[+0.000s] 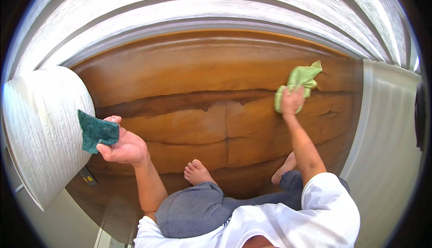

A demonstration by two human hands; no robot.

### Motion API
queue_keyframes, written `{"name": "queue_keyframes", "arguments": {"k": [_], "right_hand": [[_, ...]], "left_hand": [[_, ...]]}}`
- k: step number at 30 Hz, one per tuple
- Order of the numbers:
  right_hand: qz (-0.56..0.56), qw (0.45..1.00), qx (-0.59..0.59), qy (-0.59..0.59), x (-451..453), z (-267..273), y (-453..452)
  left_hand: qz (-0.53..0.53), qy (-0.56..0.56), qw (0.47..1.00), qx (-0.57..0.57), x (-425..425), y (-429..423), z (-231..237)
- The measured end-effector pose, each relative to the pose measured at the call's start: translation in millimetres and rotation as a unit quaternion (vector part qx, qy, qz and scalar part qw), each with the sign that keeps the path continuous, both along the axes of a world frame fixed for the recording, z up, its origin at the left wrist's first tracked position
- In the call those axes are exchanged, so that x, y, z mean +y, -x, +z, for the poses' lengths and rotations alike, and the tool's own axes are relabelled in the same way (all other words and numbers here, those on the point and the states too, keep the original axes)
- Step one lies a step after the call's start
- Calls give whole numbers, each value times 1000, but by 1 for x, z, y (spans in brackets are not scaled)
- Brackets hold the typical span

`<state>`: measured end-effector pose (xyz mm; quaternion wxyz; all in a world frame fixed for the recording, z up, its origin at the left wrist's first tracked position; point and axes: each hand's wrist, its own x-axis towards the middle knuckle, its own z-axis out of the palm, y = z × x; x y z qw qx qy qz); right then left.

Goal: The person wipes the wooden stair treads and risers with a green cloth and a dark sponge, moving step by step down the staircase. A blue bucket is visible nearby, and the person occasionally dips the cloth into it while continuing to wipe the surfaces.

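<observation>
My left hand (130, 146) is raised at the left with a dark green scouring pad (100, 132) held between the thumb and fingers. The pad hangs above the brown wood-look floor (189, 120), overlapping the white ribbed drum in this view. At the right, my right hand (293, 100) presses a crumpled light green cloth (300, 77) against the floor. One corner of the cloth sticks up past the fingers. The hand and cloth are slightly blurred.
Bright striped blinds (202, 8) span the far side. A white ribbed drum, perhaps a lampshade (47, 123), stands left, with a dark strip bearing yellow dots (88, 176) near its base. A pale wall (378, 123) borders the right. My bare feet (199, 173) rest on the floor.
</observation>
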<state>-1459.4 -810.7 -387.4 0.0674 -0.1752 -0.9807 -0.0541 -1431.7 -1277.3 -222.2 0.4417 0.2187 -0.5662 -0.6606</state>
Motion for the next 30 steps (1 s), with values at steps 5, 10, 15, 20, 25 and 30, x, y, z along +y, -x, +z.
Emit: {"name": "queue_keyframes", "arguments": {"k": [5, 10, 15, 20, 25, 30], "right_hand": [[305, 943, -76, 108, -203, 14, -62], [538, 760, -156, 330, -366, 40, -110], [408, 565, -362, 619, -425, 67, -76], [53, 265, -319, 908, -261, 100, -22], [-94, 364, -129, 918, -57, 147, 38], [-36, 953, -74, 292, 2, 65, 68]], "left_hand": [[1, 28, 1000, 7, -3, -3, 4], [-23, 45, 998, 40, 5, -8, 18], [-33, 97, 993, 62, 5, -21, 35], [-72, 35, 994, 79, 9, -27, 42], [-61, 17, 994, 93, 9, -20, 39], [-12, 36, 998, 56, -6, -20, 31]]}}
